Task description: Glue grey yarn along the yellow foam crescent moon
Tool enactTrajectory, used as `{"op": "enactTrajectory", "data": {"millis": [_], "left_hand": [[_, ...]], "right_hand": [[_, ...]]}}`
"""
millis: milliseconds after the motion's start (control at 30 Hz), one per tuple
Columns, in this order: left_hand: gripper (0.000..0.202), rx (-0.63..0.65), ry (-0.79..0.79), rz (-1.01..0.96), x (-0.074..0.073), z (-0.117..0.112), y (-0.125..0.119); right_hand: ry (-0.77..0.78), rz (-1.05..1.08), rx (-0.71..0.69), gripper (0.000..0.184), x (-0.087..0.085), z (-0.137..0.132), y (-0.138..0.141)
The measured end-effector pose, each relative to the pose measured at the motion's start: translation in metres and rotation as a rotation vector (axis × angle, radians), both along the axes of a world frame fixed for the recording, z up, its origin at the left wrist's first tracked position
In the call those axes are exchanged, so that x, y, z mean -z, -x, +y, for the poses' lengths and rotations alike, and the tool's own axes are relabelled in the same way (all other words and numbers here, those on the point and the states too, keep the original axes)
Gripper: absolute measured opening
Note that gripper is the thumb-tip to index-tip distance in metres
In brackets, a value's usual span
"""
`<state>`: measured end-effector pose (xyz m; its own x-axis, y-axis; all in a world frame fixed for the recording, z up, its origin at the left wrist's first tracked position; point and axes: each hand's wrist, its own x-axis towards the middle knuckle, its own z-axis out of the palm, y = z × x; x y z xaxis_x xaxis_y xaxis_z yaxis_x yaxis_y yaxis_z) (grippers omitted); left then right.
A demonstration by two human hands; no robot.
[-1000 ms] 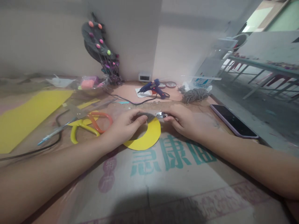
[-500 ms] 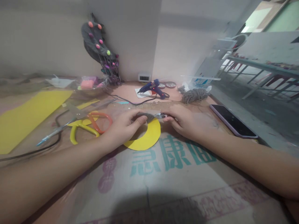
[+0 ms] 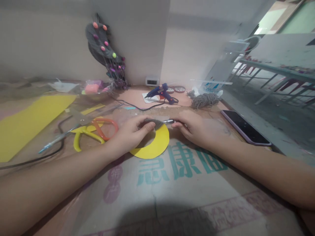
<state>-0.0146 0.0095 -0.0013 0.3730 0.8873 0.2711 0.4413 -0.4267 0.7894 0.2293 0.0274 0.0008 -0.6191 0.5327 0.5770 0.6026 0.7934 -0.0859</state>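
My left hand (image 3: 134, 132) is closed on a crescent cut from yellow paper (image 3: 154, 150), thumb on top. Grey yarn (image 3: 155, 123) covers the crescent's upper end, partly under my fingers. My right hand (image 3: 190, 127) pinches a small shiny metal tool (image 3: 168, 121), whose tip points left and meets or nearly meets the yarn-covered end. Most of the tool is hidden in my fingers, so its kind is unclear. Both hands rest low over a printed sheet (image 3: 152, 193).
Scissors (image 3: 104, 129), a pen (image 3: 52, 142) and yellow paper (image 3: 31, 121) lie left. Behind are a blue glue gun (image 3: 159, 92) with its cord, and grey yarn bundles (image 3: 205, 100). A phone (image 3: 246, 127) lies right. A grey crescent decorated with pompoms (image 3: 98, 44) leans on the wall.
The metal tool in my right hand has turned slightly and looks narrower. Both hands and the yellow crescent stay almost where they were.
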Motion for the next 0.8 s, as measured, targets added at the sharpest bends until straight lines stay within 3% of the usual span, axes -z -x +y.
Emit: {"op": "enactTrajectory", "data": {"millis": [300,567,800], "left_hand": [[0.027,0.002,0.066,-0.045,-0.0009,0.0000,-0.0010],[0.024,-0.014,-0.053,0.041,-0.0068,-0.0048,-0.0014],[0.025,-0.017,-0.035,0.036,-0.0071,-0.0049,-0.0010]], "right_hand": [[0.047,0.028,0.009,0.037,0.0018,0.0018,-0.0011],[0.002,0.023,-0.008,0.034,0.0047,0.0034,-0.0009],[-0.001,0.018,-0.008,0.035,0.0044,0.0033,-0.0012]]}}
